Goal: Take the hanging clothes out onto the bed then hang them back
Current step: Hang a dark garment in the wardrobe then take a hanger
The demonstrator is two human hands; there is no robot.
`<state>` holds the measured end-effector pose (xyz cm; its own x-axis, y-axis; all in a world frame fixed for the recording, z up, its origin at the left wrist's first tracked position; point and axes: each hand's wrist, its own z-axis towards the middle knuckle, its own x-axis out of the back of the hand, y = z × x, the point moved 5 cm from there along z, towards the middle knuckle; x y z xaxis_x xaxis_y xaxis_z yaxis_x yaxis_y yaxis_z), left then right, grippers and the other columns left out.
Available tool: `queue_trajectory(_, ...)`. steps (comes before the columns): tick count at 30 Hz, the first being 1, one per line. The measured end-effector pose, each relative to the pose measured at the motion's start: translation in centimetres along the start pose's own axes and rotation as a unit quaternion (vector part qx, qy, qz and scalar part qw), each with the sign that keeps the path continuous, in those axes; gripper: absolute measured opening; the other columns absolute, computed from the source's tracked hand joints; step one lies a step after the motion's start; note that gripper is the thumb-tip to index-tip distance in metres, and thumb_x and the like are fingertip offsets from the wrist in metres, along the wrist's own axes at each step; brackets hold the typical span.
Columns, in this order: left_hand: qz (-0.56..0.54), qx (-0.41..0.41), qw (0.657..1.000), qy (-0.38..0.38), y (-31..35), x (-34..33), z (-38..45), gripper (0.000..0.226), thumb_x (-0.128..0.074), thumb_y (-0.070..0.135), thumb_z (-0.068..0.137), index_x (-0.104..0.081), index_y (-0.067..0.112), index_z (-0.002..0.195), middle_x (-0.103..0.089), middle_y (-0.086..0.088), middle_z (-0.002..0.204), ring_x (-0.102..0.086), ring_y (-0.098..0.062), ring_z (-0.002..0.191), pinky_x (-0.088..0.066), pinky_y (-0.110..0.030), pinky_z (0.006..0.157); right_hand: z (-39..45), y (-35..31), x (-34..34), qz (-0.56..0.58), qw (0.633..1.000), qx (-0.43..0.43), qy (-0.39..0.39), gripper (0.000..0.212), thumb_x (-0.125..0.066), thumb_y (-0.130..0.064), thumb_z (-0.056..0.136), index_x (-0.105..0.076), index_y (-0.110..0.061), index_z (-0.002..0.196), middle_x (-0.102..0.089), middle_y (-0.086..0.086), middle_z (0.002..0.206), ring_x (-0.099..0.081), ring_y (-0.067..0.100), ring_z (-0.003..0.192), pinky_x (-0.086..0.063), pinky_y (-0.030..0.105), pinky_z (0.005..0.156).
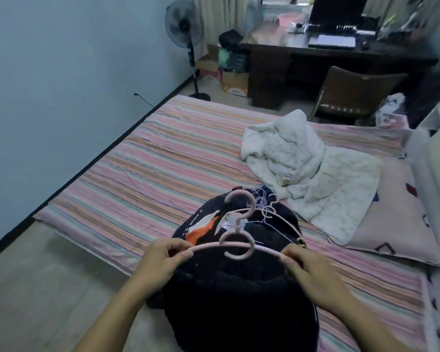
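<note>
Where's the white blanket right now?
In the head view, the white blanket lies crumpled on the striped bed, right of centre, just beyond the dark clothes pile and in front of the brown chair.

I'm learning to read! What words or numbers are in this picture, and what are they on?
None can be read.
Dark garment: a line of small white print beside the orange patch, too small and blurred to read.
Boxes by the desk: any print is too blurred.
</note>
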<state>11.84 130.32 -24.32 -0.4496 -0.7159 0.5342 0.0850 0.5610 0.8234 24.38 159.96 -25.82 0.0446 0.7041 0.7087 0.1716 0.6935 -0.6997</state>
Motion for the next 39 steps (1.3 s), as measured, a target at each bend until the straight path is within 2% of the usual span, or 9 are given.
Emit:
queue_trajectory(4,0.008,0.011,0.999,-0.044,-2.7,-3.5,8.9,0.022,-0.073,0.007,0.083,-0.076,0.027,0.075,-0.065,0.008,0.062,-0.053,-0.002,0.058,-0.04,-0.021,0.057,4.9,5.3,-1.8,0.006,0.996,-0.085,0.016,0.017,-0.059,-0.026,0.096,-0.059,-0.023,0.079,-0.063,-0.003,0.069,-0.057,0.009,0.068,-0.038,0.018,0.062)
queue_trajectory(9,0.048,-0.011,0.995,-0.088,-4.9,-8.7,20.5,0.01,-0.071,0.017,0.086,-0.075,0.023,0.079,-0.061,0.014,0.054,-0.052,-0.001,0.053,-0.037,-0.026,0.057,11.0,11.6,-3.8,0.008,0.977,-0.202,0.071,0.02,-0.055,-0.022,0.098,-0.057,-0.02,0.079,-0.064,-0.001,0.071,-0.059,0.019,0.071,-0.046,0.04,0.071)
queue_trajectory(14,0.098,-0.006,0.994,-0.055,-9.2,-15.4,30.7,0.01,-0.068,0.026,0.088,-0.074,0.028,0.081,-0.069,0.007,0.069,-0.064,-0.018,0.072,-0.043,-0.03,0.062,18.5,19.3,-6.7,-0.014,0.953,-0.288,0.092,0.017,-0.052,-0.024,0.1,-0.055,-0.021,0.083,-0.064,0.003,0.079,-0.058,0.028,0.079,-0.036,0.035,0.065)
queue_trajectory(19,0.207,0.042,0.977,-0.024,-16.2,-22.8,38.1,0.017,-0.062,0.037,0.092,-0.074,0.036,0.104,-0.063,-0.005,0.093,-0.057,-0.026,0.097,-0.041,-0.031,0.071,24.7,28.9,-11.7,-0.069,0.933,-0.345,0.076,0.017,-0.055,-0.03,0.098,-0.067,-0.02,0.091,-0.07,0.01,0.09,-0.061,0.034,0.092,-0.048,0.038,0.075)
queue_trajectory(25,0.166,0.059,0.983,-0.059,-23.1,-30.1,42.8,0.021,-0.059,0.014,0.087,-0.078,0.023,0.092,-0.074,-0.003,0.091,-0.066,-0.02,0.088,-0.043,-0.026,0.072,28.7,37.4,-16.8,-0.164,0.902,-0.385,0.104,0.021,-0.053,-0.036,0.098,-0.07,-0.026,0.092,-0.066,0.007,0.095,-0.054,0.033,0.099,-0.036,0.035,0.068)
queue_trajectory(28,0.122,-0.002,0.99,-0.072,-25.9,-32.5,43.2,0.028,-0.049,0.003,0.079,-0.075,0.009,0.088,-0.072,-0.006,0.09,-0.062,-0.018,0.087,-0.044,-0.027,0.082,29.6,40.3,-19.2,-0.156,0.907,-0.383,0.082,0.022,-0.053,-0.032,0.099,-0.067,-0.02,0.088,-0.067,0.006,0.093,-0.058,0.032,0.097,-0.04,0.036,0.065)
queue_trajectory(33,0.201,-0.004,0.968,-0.147,-26.2,-33.3,42.9,0.044,-0.052,-0.006,0.078,-0.063,0.005,0.119,-0.06,-0.012,0.118,-0.048,-0.03,0.116,-0.036,-0.034,0.098,30.0,40.9,-18.9,-0.128,0.911,-0.389,0.057,0.018,-0.056,-0.033,0.098,-0.068,-0.021,0.102,-0.069,0.005,0.103,-0.06,0.029,0.099,-0.048,0.037,0.074)
queue_trajectory(36,0.275,0.023,0.943,-0.188,-23.9,-31.9,41.8,0.059,-0.055,0.012,0.086,-0.042,0.015,0.143,-0.045,-0.008,0.139,-0.038,-0.029,0.129,-0.034,-0.035,0.106,29.9,37.8,-17.0,-0.129,0.917,-0.375,0.045,0.033,-0.055,-0.036,0.098,-0.057,-0.017,0.125,-0.057,0.005,0.125,-0.051,0.029,0.114,-0.043,0.039,0.089)
queue_trajectory(39,0.343,0.037,0.922,-0.176,-19.9,-28.8,40.0,0.064,-0.053,0.025,0.089,-0.031,0.021,0.149,-0.045,-0.008,0.14,-0.043,-0.031,0.124,-0.038,-0.039,0.103,29.1,32.6,-14.8,-0.106,0.936,-0.333,0.047,0.035,-0.054,-0.034,0.099,-0.055,-0.017,0.129,-0.055,0.003,0.129,-0.051,0.026,0.118,-0.043,0.038,0.094)
